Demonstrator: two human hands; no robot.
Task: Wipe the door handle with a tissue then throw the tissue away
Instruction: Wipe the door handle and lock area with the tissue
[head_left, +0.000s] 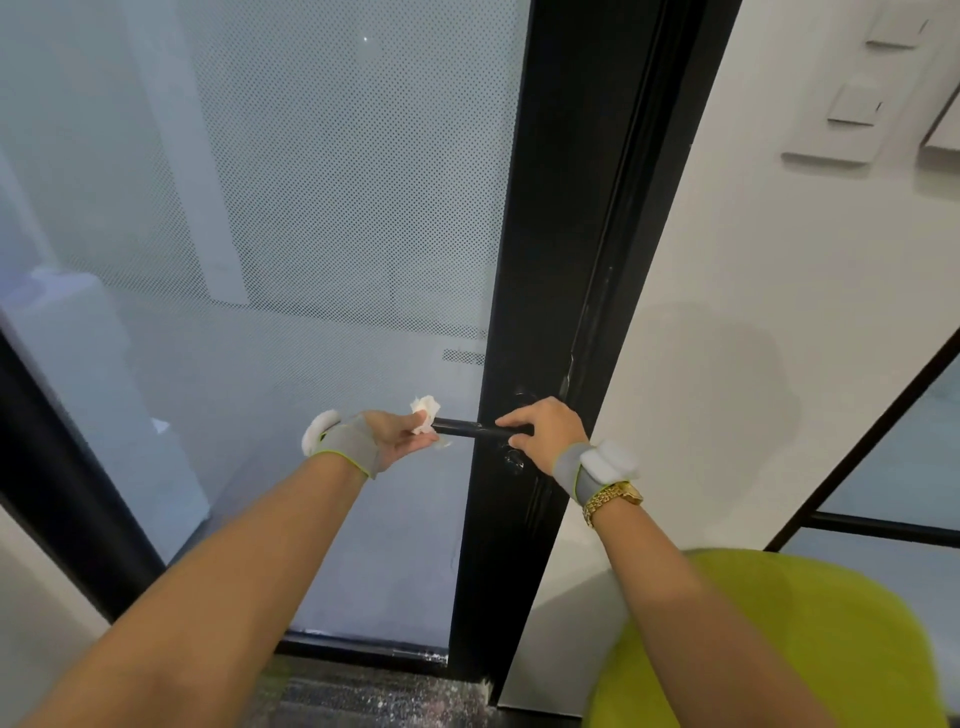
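A black lever door handle (467, 429) juts leftward from the black frame of a frosted glass door (291, 260). My left hand (400, 434) pinches a crumpled white tissue (423, 413) against the free left end of the handle. My right hand (545, 431) grips the handle near its base, by the lock plate, fingers curled over the bar. Both wrists wear grey bands with white pads, and the right wrist also carries a gold watch.
A white wall (727, 338) with light switches (857, 104) stands to the right of the door frame. A lime-green rounded seat (779, 649) sits low at the right, under my right forearm. Dark speckled floor (363, 696) shows at the bottom.
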